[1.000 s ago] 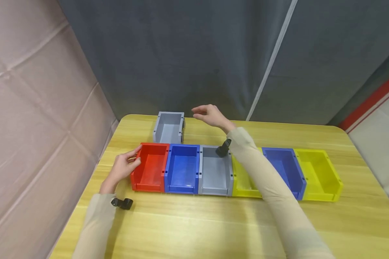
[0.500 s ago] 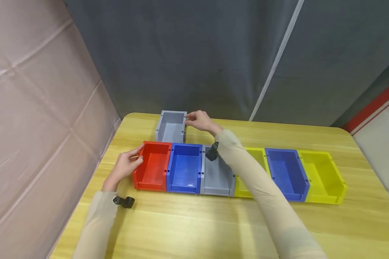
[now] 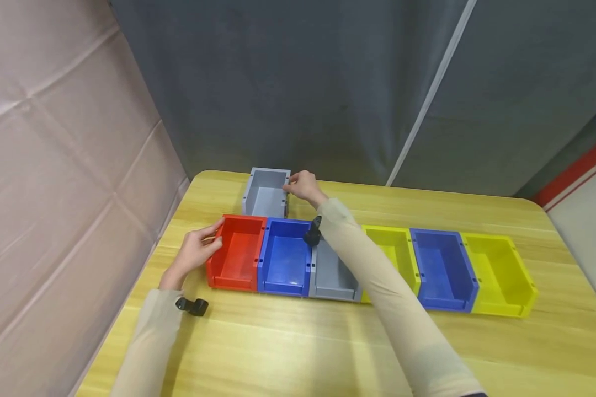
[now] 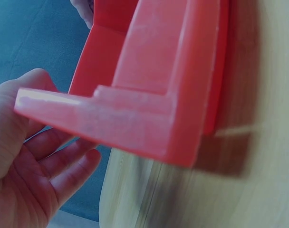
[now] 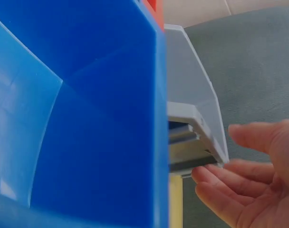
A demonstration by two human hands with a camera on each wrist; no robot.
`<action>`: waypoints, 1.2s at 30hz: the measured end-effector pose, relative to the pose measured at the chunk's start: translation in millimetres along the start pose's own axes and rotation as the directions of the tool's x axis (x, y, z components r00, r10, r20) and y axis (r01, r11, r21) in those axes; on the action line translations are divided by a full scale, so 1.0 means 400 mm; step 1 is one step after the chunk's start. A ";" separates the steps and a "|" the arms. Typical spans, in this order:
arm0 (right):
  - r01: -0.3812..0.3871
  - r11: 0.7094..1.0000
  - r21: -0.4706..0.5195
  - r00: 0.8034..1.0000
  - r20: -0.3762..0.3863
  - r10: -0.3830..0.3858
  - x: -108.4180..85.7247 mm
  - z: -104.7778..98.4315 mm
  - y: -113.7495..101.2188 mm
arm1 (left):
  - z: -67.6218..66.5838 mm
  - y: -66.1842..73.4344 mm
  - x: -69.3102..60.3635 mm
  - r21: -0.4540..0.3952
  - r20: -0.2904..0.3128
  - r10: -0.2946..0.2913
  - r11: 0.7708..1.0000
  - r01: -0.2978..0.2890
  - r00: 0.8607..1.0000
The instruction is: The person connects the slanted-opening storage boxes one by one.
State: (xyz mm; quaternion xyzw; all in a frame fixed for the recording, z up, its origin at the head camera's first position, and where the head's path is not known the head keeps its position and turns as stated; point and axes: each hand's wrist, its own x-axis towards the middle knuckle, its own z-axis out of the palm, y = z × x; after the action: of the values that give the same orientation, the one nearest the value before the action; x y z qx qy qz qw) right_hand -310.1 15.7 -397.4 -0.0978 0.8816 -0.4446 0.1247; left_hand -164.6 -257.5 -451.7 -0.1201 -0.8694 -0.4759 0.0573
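Observation:
My left hand (image 3: 191, 255) holds the left wall of the red bin (image 3: 235, 251). In the left wrist view, its thumb lies on the inner side and its fingers (image 4: 71, 166) are outside. My right hand (image 3: 305, 186) is at the right wall of the rear grey bin (image 3: 267, 193), which stands behind the red and blue bins. The right wrist view shows its fingers (image 5: 220, 190) by the outer side of that wall, with the thumb spread apart from them. Near the right wrist are the blue bin (image 3: 285, 259) and the front grey bin (image 3: 333, 273), partly hidden by the forearm.
The front row continues rightward with a yellow bin (image 3: 389, 245), a second blue bin (image 3: 442, 267) and another yellow bin (image 3: 499, 273). All stand on a wooden table (image 3: 258, 342). A dark curtain (image 3: 298, 94) hangs behind it, and a pale sheet covers the left side.
My right hand has moved left and slightly down, from beside the rear grey bin to its right wall. My left hand stays at the red bin; the head view shifts slightly.

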 end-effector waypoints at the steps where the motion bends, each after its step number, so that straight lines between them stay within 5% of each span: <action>1: -0.022 1.000 0.013 1.000 -0.002 0.022 0.000 0.002 0.001 | 0.001 0.001 0.001 -0.002 -0.001 0.004 1.000 -0.004 1.000; 9: -0.097 0.992 0.077 0.995 -0.020 0.099 0.005 0.019 0.010 | 0.000 0.101 -0.007 -0.007 0.023 -0.022 1.000 0.022 0.999; 19: -0.163 0.976 0.145 0.984 -0.047 0.171 0.031 0.038 0.016 | 0.012 0.009 0.001 0.002 0.008 -0.003 1.000 0.003 1.000; 36: -0.210 0.964 0.166 0.966 -0.119 0.231 0.035 0.055 -0.003 | 0.002 0.002 -0.009 0.011 -0.012 0.003 1.000 -0.003 1.000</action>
State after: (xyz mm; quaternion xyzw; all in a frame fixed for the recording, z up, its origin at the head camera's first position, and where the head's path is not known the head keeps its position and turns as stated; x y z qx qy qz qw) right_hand -316.4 -5.7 -411.1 0.0415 0.8571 -0.4994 0.1196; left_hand -161.0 -256.8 -452.1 -0.1182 -0.8714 -0.4718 0.0640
